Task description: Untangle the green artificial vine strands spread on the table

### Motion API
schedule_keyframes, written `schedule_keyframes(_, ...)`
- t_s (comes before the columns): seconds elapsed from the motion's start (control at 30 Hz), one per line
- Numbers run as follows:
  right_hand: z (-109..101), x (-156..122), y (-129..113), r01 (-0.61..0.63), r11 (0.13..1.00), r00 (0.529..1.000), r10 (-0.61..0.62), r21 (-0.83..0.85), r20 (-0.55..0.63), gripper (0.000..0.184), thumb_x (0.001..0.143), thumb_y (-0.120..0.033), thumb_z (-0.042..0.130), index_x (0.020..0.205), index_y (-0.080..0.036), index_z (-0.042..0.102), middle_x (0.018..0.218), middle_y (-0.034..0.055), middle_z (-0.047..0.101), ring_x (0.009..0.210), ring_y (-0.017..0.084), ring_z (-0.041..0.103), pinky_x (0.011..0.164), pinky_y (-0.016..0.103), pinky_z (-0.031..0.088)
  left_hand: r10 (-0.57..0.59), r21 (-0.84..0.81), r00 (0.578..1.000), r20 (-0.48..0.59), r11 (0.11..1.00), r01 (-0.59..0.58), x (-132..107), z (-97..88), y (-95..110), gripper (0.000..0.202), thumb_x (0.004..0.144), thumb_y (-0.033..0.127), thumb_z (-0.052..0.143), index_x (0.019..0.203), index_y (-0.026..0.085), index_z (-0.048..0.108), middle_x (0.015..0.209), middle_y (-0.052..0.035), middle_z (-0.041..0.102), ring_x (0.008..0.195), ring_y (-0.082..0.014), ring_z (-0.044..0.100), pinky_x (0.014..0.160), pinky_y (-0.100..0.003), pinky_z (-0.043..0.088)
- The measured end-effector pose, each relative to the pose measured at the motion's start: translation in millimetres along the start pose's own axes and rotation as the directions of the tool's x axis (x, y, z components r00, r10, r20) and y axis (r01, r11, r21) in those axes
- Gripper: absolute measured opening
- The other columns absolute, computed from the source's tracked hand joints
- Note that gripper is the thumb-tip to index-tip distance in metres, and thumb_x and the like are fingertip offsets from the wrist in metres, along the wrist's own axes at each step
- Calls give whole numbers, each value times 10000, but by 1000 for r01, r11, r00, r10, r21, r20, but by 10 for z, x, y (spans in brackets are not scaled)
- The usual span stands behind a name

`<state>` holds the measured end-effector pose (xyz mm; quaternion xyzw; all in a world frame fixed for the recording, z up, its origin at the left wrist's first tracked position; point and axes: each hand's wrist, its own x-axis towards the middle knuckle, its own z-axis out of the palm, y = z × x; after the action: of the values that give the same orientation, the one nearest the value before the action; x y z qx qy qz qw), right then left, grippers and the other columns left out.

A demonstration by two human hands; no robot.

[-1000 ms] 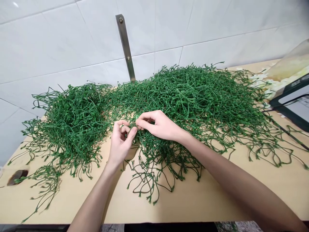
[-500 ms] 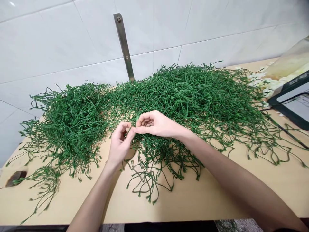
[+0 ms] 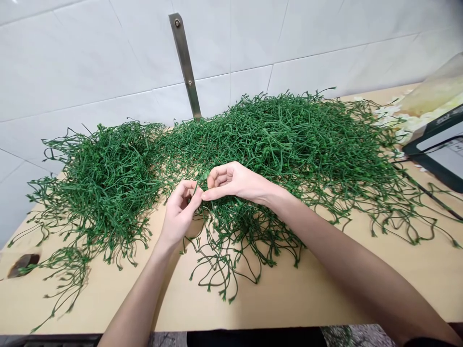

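Thin green artificial stems with small budded ends lie tangled in a big heap (image 3: 282,135) behind and right of my hands. My left hand (image 3: 179,207) is closed, thumb and forefinger pinching one thin green stem (image 3: 196,188) whose upper end sticks up between the hands. My right hand (image 3: 235,182) comes in from the right with fingers curled and its thumb tip meeting the left fingertips. What lies between the right fingertips is too small to make out. Loose stems (image 3: 224,270) spread on the table just below the hands.
A second clump of green stems (image 3: 112,178) lies at the left on the wooden table (image 3: 202,313). At the right are white petals (image 3: 405,120), a dark-framed panel (image 3: 441,144) and a black cable (image 3: 434,202). A metal strip (image 3: 186,67) is bolted to the tiled wall. There is a hole (image 3: 24,266) at the left edge.
The right hand has shifted slightly right, its curled fingers a little farther from the left hand. The left hand keeps its pinch. The view has tilted very slightly.
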<state>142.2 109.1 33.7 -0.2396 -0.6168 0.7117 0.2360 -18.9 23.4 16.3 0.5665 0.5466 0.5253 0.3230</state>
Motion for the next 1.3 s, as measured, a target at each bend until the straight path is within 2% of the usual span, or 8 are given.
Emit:
schedule_keyframes(0.13, -18, -11, -17, -45, 995, 997, 50, -88, 58, 316, 647, -371, 829, 773, -123, 679, 654, -31, 601, 595, 66, 493, 599, 230, 375, 29, 43, 1000, 6, 999, -29, -27, -1, -12, 223, 853, 398, 630, 830, 198, 533, 630, 47, 433, 564, -109, 363, 532, -244, 297)
schedule_keyframes(0.27, -17, -36, -49, 22, 973, 989, 12, -228, 148, 355, 758, -462, 727, 748, -108, 701, 586, -39, 515, 542, 62, 392, 523, 234, 287, 43, 62, 999, 21, 997, -45, -35, -10, -19, 165, 873, 339, 609, 847, 196, 531, 650, 45, 455, 569, -103, 378, 535, -235, 298)
schedule_keyframes(0.53, 7, -56, -127, 109, 928, 988, -63, -357, 139, 271, 816, -358, 650, 731, -106, 701, 526, -45, 484, 483, 57, 355, 468, 227, 249, 41, 63, 998, 54, 997, -45, -42, -13, -9, 139, 880, 318, 599, 880, 196, 533, 663, 42, 457, 605, -114, 417, 574, -245, 321)
schedule_keyframes(0.7, 37, -32, -92, 128, 916, 991, -106, -381, 77, 256, 774, -187, 503, 557, -125, 624, 534, -18, 525, 528, 73, 421, 544, 234, 326, 56, 123, 995, 86, 990, -67, -67, -21, -14, 127, 896, 304, 583, 855, 197, 529, 639, 56, 417, 568, -103, 354, 543, -248, 281)
schedule_keyframes(0.9, 131, -46, -56, 63, 813, 990, -126, -578, -70, 272, 728, -243, 518, 493, -134, 600, 413, -67, 323, 440, 56, 237, 458, 249, 187, 95, 149, 984, 150, 982, -117, -64, 8, -30, 108, 907, 291, 563, 867, 194, 537, 644, 47, 455, 593, -111, 399, 556, -246, 310)
schedule_keyframes(1.0, 156, -50, -39, 105, 777, 974, -205, -621, -92, 284, 725, -220, 512, 459, -137, 567, 427, -72, 280, 467, 58, 202, 471, 248, 199, 109, 136, 982, 151, 982, -130, -62, 14, -37, 104, 912, 291, 558, 870, 198, 534, 648, 50, 436, 593, -110, 390, 556, -244, 310)
schedule_keyframes(1.17, 145, -46, -19, 274, 683, 939, -343, -677, 34, 267, 750, -165, 500, 505, -137, 603, 495, -27, 464, 545, 81, 338, 563, 244, 305, 73, 70, 988, 135, 994, -83, -47, -6, -8, 185, 907, 368, 571, 830, 204, 534, 618, 57, 348, 555, -110, 323, 518, -246, 272)
schedule_keyframes(1.3, 120, -29, -1, 371, 658, 909, -401, -656, 113, 255, 726, -55, 465, 614, -141, 678, 625, 6, 640, 623, 103, 515, 656, 240, 404, 5, -88, 988, 155, 996, 9, -26, -23, -7, 271, 887, 451, 590, 795, 199, 552, 664, 29, 430, 599, -115, 362, 548, -241, 306)
